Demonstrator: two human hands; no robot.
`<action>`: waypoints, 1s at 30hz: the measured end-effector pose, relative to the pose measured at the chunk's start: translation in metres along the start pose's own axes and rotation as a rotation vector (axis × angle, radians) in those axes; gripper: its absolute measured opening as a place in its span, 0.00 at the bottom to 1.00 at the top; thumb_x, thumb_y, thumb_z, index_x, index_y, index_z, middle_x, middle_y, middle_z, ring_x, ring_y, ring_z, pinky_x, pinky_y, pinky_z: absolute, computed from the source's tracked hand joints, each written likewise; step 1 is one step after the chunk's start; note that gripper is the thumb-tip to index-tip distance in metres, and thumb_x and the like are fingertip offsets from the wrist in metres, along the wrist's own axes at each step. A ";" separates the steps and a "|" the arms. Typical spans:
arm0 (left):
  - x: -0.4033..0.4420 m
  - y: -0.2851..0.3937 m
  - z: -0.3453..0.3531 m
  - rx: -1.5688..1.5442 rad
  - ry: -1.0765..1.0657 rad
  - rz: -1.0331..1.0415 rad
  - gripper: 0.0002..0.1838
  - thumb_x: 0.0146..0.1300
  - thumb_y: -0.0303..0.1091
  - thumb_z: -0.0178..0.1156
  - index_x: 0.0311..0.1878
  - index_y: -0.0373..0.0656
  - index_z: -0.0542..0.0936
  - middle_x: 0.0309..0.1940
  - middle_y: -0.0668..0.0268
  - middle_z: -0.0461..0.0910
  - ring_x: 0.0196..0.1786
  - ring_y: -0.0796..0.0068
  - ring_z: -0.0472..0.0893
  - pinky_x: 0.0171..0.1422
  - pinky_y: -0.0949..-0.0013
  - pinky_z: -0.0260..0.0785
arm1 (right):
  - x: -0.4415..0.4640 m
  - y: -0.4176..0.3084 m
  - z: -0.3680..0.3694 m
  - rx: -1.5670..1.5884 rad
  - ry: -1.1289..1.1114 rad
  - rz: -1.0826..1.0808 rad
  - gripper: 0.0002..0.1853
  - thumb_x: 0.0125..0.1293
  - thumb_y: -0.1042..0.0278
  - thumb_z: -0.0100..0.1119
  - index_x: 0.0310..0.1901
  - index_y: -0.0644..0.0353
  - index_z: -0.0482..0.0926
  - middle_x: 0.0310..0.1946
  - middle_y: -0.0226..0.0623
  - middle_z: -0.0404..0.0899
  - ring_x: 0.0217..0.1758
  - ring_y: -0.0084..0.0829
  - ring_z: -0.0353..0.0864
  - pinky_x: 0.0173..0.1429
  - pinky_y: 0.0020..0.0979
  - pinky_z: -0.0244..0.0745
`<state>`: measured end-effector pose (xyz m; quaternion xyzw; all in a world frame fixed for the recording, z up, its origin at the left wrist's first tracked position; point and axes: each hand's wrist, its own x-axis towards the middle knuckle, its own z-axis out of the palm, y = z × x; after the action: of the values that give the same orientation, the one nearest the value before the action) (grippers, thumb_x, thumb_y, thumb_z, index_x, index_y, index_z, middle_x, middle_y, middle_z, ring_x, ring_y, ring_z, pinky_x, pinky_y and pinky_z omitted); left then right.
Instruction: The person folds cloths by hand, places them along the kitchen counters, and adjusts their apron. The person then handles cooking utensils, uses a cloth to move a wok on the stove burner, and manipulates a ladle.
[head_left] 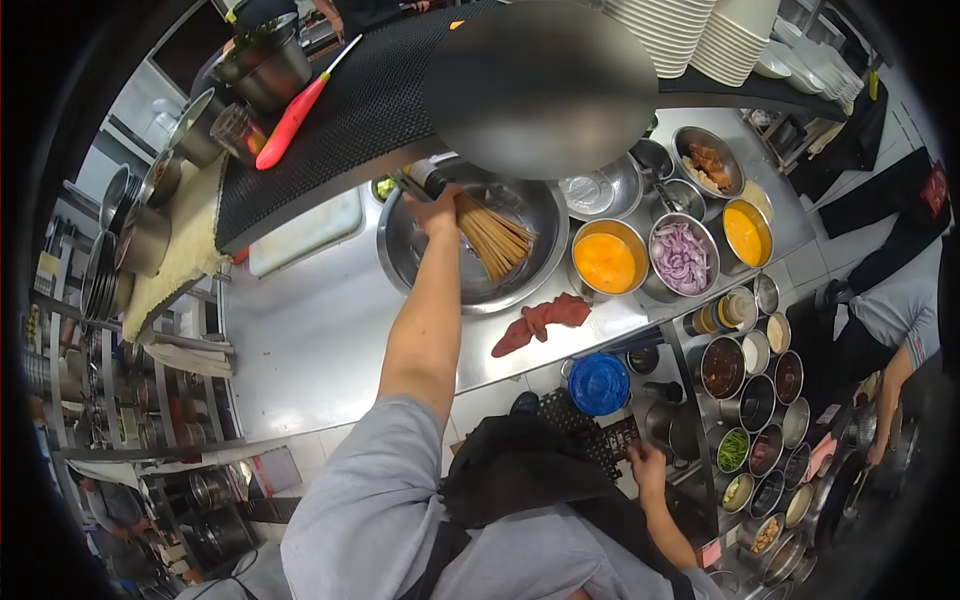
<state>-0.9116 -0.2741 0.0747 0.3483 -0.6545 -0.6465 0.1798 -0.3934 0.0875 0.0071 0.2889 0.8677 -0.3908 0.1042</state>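
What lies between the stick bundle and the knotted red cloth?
Between the stick bundle and the knotted red cloth, the head view shows the near wall and rim of the metal bowl, then a strip of bare counter.

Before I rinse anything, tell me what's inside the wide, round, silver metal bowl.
A bundle of thin tan wooden sticks angles into the bowl, shiny metal around it; anything beneath the sticks is covered.

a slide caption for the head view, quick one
Left hand holds a bundle of sticks over a wide metal bowl, sliced onions nearby.
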 end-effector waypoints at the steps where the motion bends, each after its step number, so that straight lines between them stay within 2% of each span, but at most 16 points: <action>1: 0.003 0.007 -0.005 -0.002 -0.003 0.007 0.67 0.34 0.37 0.76 0.78 0.46 0.46 0.64 0.45 0.71 0.58 0.51 0.78 0.63 0.59 0.72 | -0.012 0.020 0.005 0.036 0.009 0.067 0.13 0.62 0.64 0.64 0.44 0.63 0.84 0.37 0.51 0.85 0.41 0.46 0.86 0.46 0.40 0.78; 4: 0.004 0.026 -0.033 -0.664 -0.263 -0.110 0.58 0.41 0.25 0.73 0.76 0.42 0.49 0.50 0.57 0.74 0.47 0.59 0.77 0.54 0.58 0.73 | -0.036 0.036 0.010 0.023 -0.017 0.132 0.13 0.62 0.64 0.63 0.44 0.62 0.84 0.36 0.52 0.85 0.40 0.47 0.86 0.45 0.40 0.78; 5: 0.005 0.031 -0.041 -0.746 -0.230 -0.162 0.46 0.45 0.25 0.71 0.69 0.39 0.61 0.46 0.58 0.76 0.47 0.60 0.79 0.54 0.56 0.74 | -0.036 0.033 0.010 0.025 -0.013 0.128 0.13 0.62 0.64 0.63 0.44 0.62 0.84 0.36 0.52 0.85 0.40 0.47 0.86 0.45 0.40 0.78; 7: 0.031 0.021 -0.063 -0.959 -0.466 -0.235 0.31 0.51 0.27 0.68 0.61 0.40 0.70 0.43 0.59 0.77 0.45 0.60 0.79 0.52 0.55 0.75 | -0.040 0.002 0.006 -0.049 -0.020 0.067 0.12 0.62 0.66 0.63 0.45 0.63 0.84 0.36 0.51 0.85 0.41 0.45 0.86 0.46 0.39 0.78; 8: 0.036 0.015 -0.071 -0.962 -0.465 -0.230 0.31 0.51 0.27 0.68 0.61 0.40 0.70 0.43 0.59 0.77 0.45 0.60 0.79 0.52 0.55 0.75 | -0.038 -0.018 0.001 0.002 -0.024 0.061 0.12 0.62 0.68 0.64 0.45 0.63 0.84 0.35 0.50 0.85 0.41 0.44 0.86 0.47 0.39 0.78; 10: 0.025 0.022 -0.096 -0.894 -0.495 -0.355 0.15 0.58 0.34 0.61 0.46 0.38 0.75 0.39 0.56 0.79 0.41 0.59 0.80 0.50 0.53 0.76 | -0.022 -0.036 -0.003 0.033 0.011 -0.012 0.12 0.62 0.69 0.63 0.45 0.64 0.84 0.36 0.50 0.85 0.41 0.44 0.86 0.46 0.38 0.78; 14: -0.018 0.038 -0.139 -0.628 -0.804 -0.352 0.21 0.57 0.32 0.61 0.54 0.39 0.72 0.42 0.55 0.78 0.41 0.60 0.81 0.50 0.55 0.77 | 0.010 -0.109 -0.030 0.025 0.122 -0.383 0.10 0.62 0.73 0.62 0.45 0.65 0.83 0.38 0.49 0.84 0.40 0.45 0.85 0.45 0.36 0.78; 16: -0.059 0.052 -0.147 -0.415 -0.988 -0.193 0.35 0.52 0.30 0.62 0.66 0.43 0.65 0.44 0.54 0.78 0.41 0.61 0.81 0.49 0.57 0.78 | 0.022 -0.157 -0.051 -0.014 0.118 -0.531 0.11 0.61 0.75 0.62 0.45 0.66 0.82 0.39 0.50 0.82 0.42 0.47 0.84 0.47 0.36 0.78; 17: -0.075 0.055 -0.149 -0.388 -1.004 -0.219 0.35 0.52 0.30 0.62 0.66 0.43 0.65 0.44 0.54 0.78 0.41 0.61 0.81 0.49 0.57 0.78 | 0.028 -0.174 -0.053 0.039 0.180 -0.659 0.12 0.61 0.76 0.62 0.46 0.65 0.81 0.41 0.49 0.83 0.44 0.48 0.83 0.50 0.37 0.78; 21: -0.151 0.061 -0.136 -0.073 -1.495 -0.340 0.58 0.40 0.27 0.69 0.78 0.48 0.50 0.52 0.54 0.76 0.49 0.59 0.81 0.53 0.59 0.77 | 0.027 -0.244 -0.075 -0.156 0.330 -1.034 0.24 0.54 0.72 0.69 0.55 0.59 0.78 0.58 0.45 0.76 0.59 0.47 0.77 0.61 0.41 0.74; 23: -0.198 0.066 -0.124 0.034 -1.680 -0.468 0.60 0.39 0.25 0.70 0.78 0.47 0.50 0.53 0.56 0.77 0.52 0.62 0.80 0.64 0.61 0.69 | 0.016 -0.265 -0.090 -0.281 0.300 -1.160 0.34 0.48 0.72 0.71 0.61 0.56 0.74 0.65 0.46 0.69 0.69 0.46 0.68 0.70 0.49 0.63; 24: -0.216 0.059 -0.115 0.147 -1.790 -0.472 0.60 0.37 0.26 0.71 0.78 0.46 0.51 0.60 0.57 0.74 0.62 0.62 0.75 0.68 0.60 0.65 | 0.010 -0.261 -0.091 -0.397 0.296 -1.164 0.37 0.47 0.72 0.70 0.63 0.55 0.72 0.66 0.49 0.67 0.71 0.47 0.65 0.73 0.53 0.60; 26: -0.272 0.049 -0.106 0.221 -1.911 -0.456 0.55 0.38 0.27 0.70 0.75 0.45 0.58 0.66 0.62 0.67 0.67 0.63 0.69 0.71 0.60 0.60 | 0.007 -0.231 -0.091 -0.506 0.362 -1.218 0.28 0.57 0.73 0.57 0.63 0.56 0.71 0.66 0.49 0.68 0.73 0.44 0.64 0.76 0.55 0.53; 27: -0.290 0.039 -0.100 0.318 -1.973 -0.476 0.53 0.39 0.27 0.69 0.74 0.45 0.60 0.68 0.64 0.66 0.68 0.63 0.68 0.72 0.61 0.60 | 0.004 -0.208 -0.095 -0.570 0.431 -1.232 0.25 0.59 0.69 0.56 0.60 0.58 0.73 0.61 0.47 0.72 0.71 0.42 0.66 0.77 0.54 0.51; 28: -0.311 0.029 -0.095 0.384 -2.047 -0.546 0.50 0.42 0.28 0.68 0.74 0.45 0.61 0.67 0.63 0.66 0.67 0.63 0.68 0.71 0.60 0.61 | -0.004 -0.189 -0.102 -0.570 0.460 -1.244 0.20 0.58 0.67 0.56 0.54 0.57 0.75 0.51 0.41 0.78 0.63 0.38 0.73 0.72 0.49 0.58; 30: -0.359 0.015 -0.086 0.523 -2.177 -0.625 0.44 0.49 0.32 0.67 0.73 0.45 0.62 0.66 0.63 0.67 0.66 0.64 0.69 0.69 0.60 0.63 | -0.034 -0.143 -0.117 -0.523 0.425 -1.144 0.12 0.58 0.67 0.57 0.44 0.55 0.77 0.35 0.31 0.76 0.42 0.33 0.77 0.55 0.41 0.66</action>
<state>-0.6077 -0.0901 0.1750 -0.2185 -0.4621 -0.4656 -0.7225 -0.4440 0.0839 0.1879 -0.1811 0.9523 -0.0954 -0.2264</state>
